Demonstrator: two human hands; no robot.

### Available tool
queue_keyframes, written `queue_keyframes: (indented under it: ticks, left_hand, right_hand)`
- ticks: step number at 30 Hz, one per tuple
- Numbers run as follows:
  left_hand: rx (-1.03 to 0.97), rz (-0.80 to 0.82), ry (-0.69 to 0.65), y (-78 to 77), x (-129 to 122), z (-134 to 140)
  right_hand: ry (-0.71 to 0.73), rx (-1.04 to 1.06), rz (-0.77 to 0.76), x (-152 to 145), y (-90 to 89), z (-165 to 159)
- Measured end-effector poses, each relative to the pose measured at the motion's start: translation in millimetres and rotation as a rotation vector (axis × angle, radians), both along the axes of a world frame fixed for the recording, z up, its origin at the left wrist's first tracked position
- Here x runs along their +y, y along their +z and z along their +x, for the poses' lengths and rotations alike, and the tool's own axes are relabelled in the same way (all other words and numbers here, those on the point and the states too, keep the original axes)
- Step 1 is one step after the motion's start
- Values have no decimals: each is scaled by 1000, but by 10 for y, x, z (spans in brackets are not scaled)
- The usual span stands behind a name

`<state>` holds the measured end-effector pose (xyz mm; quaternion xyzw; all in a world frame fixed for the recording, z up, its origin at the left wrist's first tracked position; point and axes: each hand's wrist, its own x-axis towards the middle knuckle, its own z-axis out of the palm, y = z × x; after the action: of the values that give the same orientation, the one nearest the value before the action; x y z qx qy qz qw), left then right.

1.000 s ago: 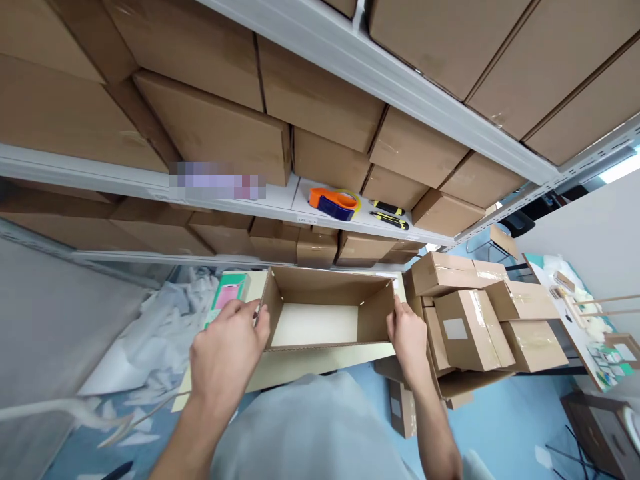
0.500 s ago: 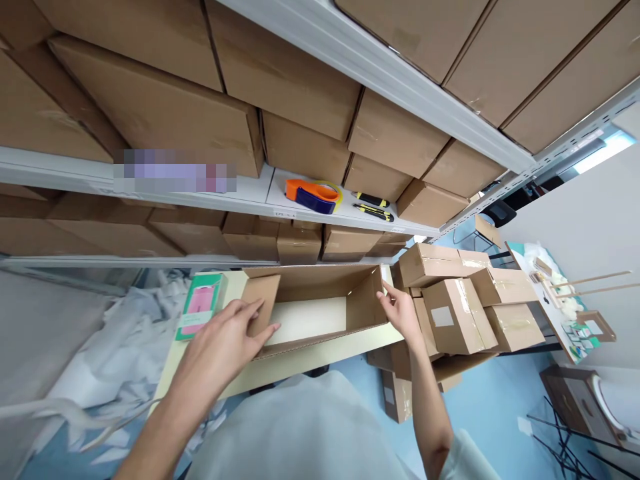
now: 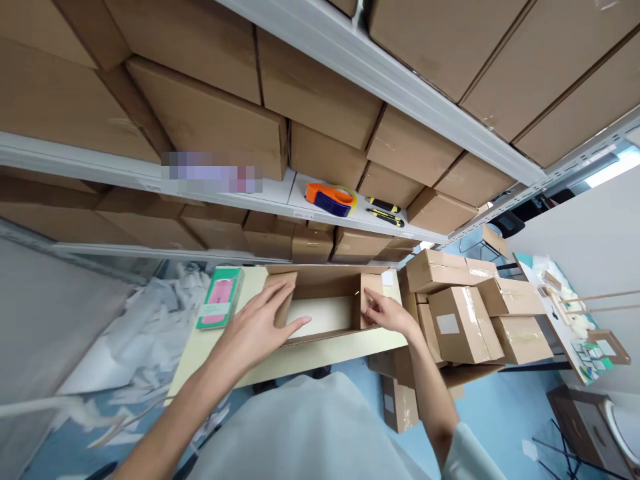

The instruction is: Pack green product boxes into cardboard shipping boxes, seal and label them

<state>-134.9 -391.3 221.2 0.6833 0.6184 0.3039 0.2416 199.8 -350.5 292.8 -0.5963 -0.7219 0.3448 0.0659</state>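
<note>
Pale table [image 3: 300,358]: carton [image 3: 325,283], top open, lies on it between both hands. Left hand [image 3: 263,321]: spread wide, fingers against left end flap [image 3: 285,312], thumb apart. Right hand [image 3: 390,312]: loosely curled, unclenched, fingertips touching right end flap [image 3: 371,285].

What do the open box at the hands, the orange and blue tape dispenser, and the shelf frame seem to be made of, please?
Open box: cardboard, matte and uncoated, judging by its plain brown panels and folding flaps.
Tape dispenser: probably hard plastic, from its smooth, bright moulded body.
Shelf frame: likely painted metal, pale grey, given the punched slots at right.
</note>
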Motion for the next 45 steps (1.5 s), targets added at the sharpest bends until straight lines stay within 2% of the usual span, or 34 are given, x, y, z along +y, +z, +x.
queue_keyframes:
  ticks: [5,7,9,14,18,20,23,28,32,35,37,39,42,45]
  left_hand:
    - [-175,-148,-217,-148,83,-475]
    - [-191,-195,-230,-237,123,-690]
    - [-192,-219,-188,-331,136,-823]
    - [-337,-370,-157,-528,84,-792]
    - [-304,-362,-170,-597,117,-707]
    - [-289,-337,-212,-589,158,-718]
    - [-315,-343,-222,-535,175,-773]
    - [-440,-298,-8,-506,56,-649]
    - [-316,-163,128,-607,25,-364]
    - [-177,-74,187,-604,119,-276]
    - [-71,45,147,-514,216,-289]
    - [48,154,46,-377,305,-321]
    - [165,206,-64,-213,372,-360]
    - [167,244,-80,-245,323,-384]
  right_hand:
    - [82,152,-169,146,218,187]
    - [151,246,-226,159,293,287]
    - [192,307,-244,145,326,371]
    - [123,323,-249,62,252,426]
    - [53,344,-219,85,137,361]
    - [-2,341,-167,135,56,317]
    - [-118,285,6,195,-95,262]
    - [-251,139,309,158,-335,253]
    - [-346,10,330,174,-458,219]
    - [-351,-61,302,262,-446,172]
    - [-327,-68,301,321,-392,165]
    - [-290,-55,312,357,-332,189]
    - [-246,-7,333,352,-301,278]
    - [-230,94,380,286,-360,407]
